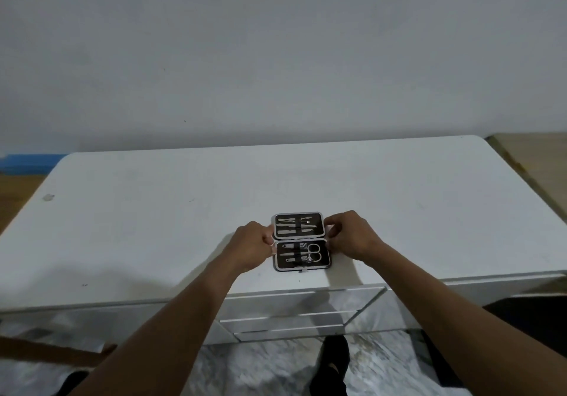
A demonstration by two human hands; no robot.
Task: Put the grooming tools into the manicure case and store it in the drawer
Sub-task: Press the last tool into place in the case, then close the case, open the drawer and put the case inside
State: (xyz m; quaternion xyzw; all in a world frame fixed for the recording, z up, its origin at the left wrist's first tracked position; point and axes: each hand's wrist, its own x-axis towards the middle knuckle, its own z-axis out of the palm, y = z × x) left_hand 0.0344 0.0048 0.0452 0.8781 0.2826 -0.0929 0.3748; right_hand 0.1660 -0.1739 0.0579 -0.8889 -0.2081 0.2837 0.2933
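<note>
The open manicure case (301, 240), lying flat near the front edge of the white table (153, 211), was pinched at its hinge ends by the left hand (253, 242) and right hand (352, 236), and was judged light, rigid, best folded shut by its rims.

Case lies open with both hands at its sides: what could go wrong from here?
1. The small metal tools sit under thin straps in the open black manicure case; folding it could shake one loose.
2. The left hand and right hand pinch near the hinge, so fingers may get caught.
</note>
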